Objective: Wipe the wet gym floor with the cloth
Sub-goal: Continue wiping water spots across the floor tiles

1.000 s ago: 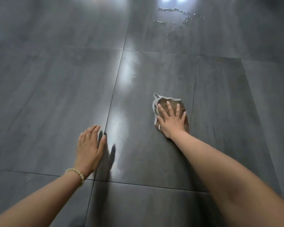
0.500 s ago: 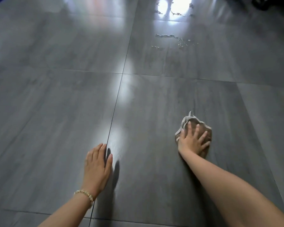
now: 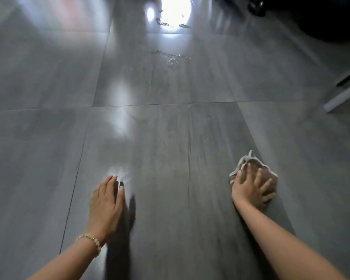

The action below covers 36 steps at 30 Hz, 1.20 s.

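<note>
Grey tiled gym floor (image 3: 170, 122), glossy with glare. The brownish cloth (image 3: 251, 161) lies on it to the right, with the right-hand grip (image 3: 249, 188) spread on top, fingers straight, pressing rather than clenching. The left-hand grip (image 3: 105, 205), released, lies flat on the tiles, well apart. Farther ahead sit what look like water beads (image 3: 170, 57), blurred.

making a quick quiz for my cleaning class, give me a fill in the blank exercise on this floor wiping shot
1. The right hand presses flat on the ____.
2. The left hand holds ____.
3. The beaded bracelet sits on the ____ wrist.
4. Water drops lie on the grey ____, far ahead of both hands.

Missing words: cloth; nothing; left; floor
</note>
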### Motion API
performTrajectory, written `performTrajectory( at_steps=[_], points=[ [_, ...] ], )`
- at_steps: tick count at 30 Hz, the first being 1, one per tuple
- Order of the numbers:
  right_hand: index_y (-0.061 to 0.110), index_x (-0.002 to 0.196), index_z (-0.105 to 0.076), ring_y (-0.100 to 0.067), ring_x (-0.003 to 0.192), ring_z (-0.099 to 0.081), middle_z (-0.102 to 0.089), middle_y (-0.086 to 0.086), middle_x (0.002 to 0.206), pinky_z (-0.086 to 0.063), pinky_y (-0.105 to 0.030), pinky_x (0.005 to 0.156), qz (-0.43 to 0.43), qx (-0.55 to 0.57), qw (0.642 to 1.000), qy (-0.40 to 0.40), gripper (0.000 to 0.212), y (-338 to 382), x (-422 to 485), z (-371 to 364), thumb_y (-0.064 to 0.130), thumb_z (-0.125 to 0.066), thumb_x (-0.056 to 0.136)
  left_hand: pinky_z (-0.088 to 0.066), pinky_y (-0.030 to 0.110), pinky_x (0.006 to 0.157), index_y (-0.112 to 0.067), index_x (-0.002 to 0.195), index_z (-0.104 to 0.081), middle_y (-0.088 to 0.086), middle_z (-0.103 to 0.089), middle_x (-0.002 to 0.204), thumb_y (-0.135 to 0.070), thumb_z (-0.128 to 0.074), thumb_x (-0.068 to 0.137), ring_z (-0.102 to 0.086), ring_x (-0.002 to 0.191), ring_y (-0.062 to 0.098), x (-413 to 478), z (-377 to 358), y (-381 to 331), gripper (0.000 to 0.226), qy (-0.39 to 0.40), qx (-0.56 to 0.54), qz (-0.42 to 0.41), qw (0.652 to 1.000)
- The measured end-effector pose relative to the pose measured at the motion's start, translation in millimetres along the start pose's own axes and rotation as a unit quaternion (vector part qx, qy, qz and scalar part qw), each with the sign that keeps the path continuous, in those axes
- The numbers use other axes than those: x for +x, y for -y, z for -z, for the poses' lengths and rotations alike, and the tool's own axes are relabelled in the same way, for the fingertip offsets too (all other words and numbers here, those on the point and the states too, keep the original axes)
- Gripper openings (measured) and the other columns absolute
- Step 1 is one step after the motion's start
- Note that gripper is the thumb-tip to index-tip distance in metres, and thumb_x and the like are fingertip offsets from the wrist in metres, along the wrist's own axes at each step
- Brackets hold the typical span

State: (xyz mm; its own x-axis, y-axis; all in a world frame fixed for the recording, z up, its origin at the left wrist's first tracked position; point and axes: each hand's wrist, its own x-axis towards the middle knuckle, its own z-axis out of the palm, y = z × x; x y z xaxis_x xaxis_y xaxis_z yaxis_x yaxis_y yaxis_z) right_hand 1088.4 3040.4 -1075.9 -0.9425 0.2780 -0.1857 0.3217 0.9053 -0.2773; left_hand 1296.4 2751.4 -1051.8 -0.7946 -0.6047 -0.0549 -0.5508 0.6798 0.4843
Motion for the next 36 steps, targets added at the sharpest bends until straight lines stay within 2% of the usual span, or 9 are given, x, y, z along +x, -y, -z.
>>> performTrajectory(
  at_steps=[2,5,10,12,16,19,22,29,36],
  points=[
    [0.037,0.144,-0.034,-0.035,0.144,0.002,-0.014,0.001,0.158,0.005,-0.061,0.110,-0.068,0.032,0.997,0.018,0.048,26,4,1,0.046,-0.029,0.097,-0.021,0.040,0.113,-0.008,0.137,-0.037,0.010,-0.038,0.142,-0.056,-0.014,0.085,-0.030,0.133,0.025,3,-2,-2,0.074,0.009,0.014,0.003,1.000],
    [0.036,0.143,-0.035,-0.044,0.142,-0.006,-0.018,-0.005,0.157,0.002,-0.067,0.107,0.174,-0.029,0.984,0.028,0.055,99,-46,-39,0.045,-0.021,0.090,-0.022,0.042,0.112,-0.005,0.136,-0.040,0.013,-0.042,0.140,-0.056,-0.013,0.084,-0.034,0.130,0.028,5,-7,-1,0.077,0.016,0.057,-0.002,0.998],
    [0.041,0.146,-0.024,-0.028,0.145,0.009,-0.007,0.007,0.159,0.024,-0.054,0.108,0.621,-0.098,0.743,0.229,0.052,142,-149,-71,0.046,-0.028,0.095,-0.026,0.045,0.109,-0.006,0.133,-0.042,0.013,-0.046,0.136,-0.052,-0.022,0.086,-0.038,0.125,0.030,6,-7,-2,0.070,-0.032,0.035,0.016,0.999],
    [0.043,0.144,-0.029,-0.025,0.146,0.003,-0.013,0.010,0.158,0.009,-0.056,0.113,0.584,-0.066,0.788,0.186,0.056,123,-103,-62,0.054,-0.019,0.089,-0.026,0.045,0.109,-0.004,0.133,-0.042,0.015,-0.046,0.135,-0.050,-0.021,0.087,-0.038,0.125,0.031,8,-7,-4,0.068,-0.044,0.040,0.013,0.998],
    [0.046,0.144,-0.024,-0.031,0.145,0.002,-0.009,0.008,0.159,0.002,-0.059,0.112,0.176,-0.054,0.983,0.025,0.056,54,24,-18,0.058,-0.015,0.090,-0.026,0.044,0.110,-0.004,0.134,-0.041,0.013,-0.045,0.137,-0.048,-0.020,0.088,-0.037,0.127,0.027,10,-9,-2,0.067,-0.030,0.043,-0.002,0.999],
    [0.041,0.145,-0.027,-0.035,0.144,0.004,-0.010,0.004,0.159,0.005,-0.061,0.110,-0.028,-0.009,0.999,0.016,0.049,45,55,0,0.050,-0.026,0.097,-0.022,0.038,0.110,-0.006,0.134,-0.042,0.011,-0.046,0.137,-0.049,-0.020,0.089,-0.036,0.127,0.024,13,-4,4,0.066,-0.016,0.057,-0.024,0.998],
    [0.041,0.147,-0.021,-0.034,0.144,0.007,-0.005,0.006,0.159,0.005,-0.058,0.113,0.092,-0.051,0.994,0.043,0.050,109,29,-26,0.045,-0.028,0.098,-0.022,0.036,0.107,-0.005,0.131,-0.047,0.012,-0.050,0.133,-0.052,-0.017,0.091,-0.038,0.124,0.024,22,1,10,0.069,-0.010,0.091,-0.034,0.995],
    [0.041,0.146,-0.024,-0.025,0.145,0.009,-0.007,0.009,0.159,0.021,-0.047,0.108,0.635,-0.096,0.727,0.245,0.050,184,-140,-72,0.047,-0.030,0.097,-0.026,0.043,0.110,-0.006,0.131,-0.046,0.013,-0.048,0.135,-0.056,-0.015,0.082,-0.040,0.126,0.029,19,11,25,0.077,-0.009,0.078,0.039,0.996],
    [0.043,0.147,-0.018,-0.028,0.145,0.005,-0.004,0.010,0.159,0.002,-0.056,0.114,0.117,-0.043,0.991,0.045,0.053,96,21,-18,0.054,-0.028,0.096,-0.017,0.036,0.112,-0.010,0.137,-0.040,0.007,-0.042,0.141,-0.058,-0.011,0.084,-0.033,0.132,0.023,-7,68,63,0.078,-0.019,0.102,0.029,0.994]
  ],
)
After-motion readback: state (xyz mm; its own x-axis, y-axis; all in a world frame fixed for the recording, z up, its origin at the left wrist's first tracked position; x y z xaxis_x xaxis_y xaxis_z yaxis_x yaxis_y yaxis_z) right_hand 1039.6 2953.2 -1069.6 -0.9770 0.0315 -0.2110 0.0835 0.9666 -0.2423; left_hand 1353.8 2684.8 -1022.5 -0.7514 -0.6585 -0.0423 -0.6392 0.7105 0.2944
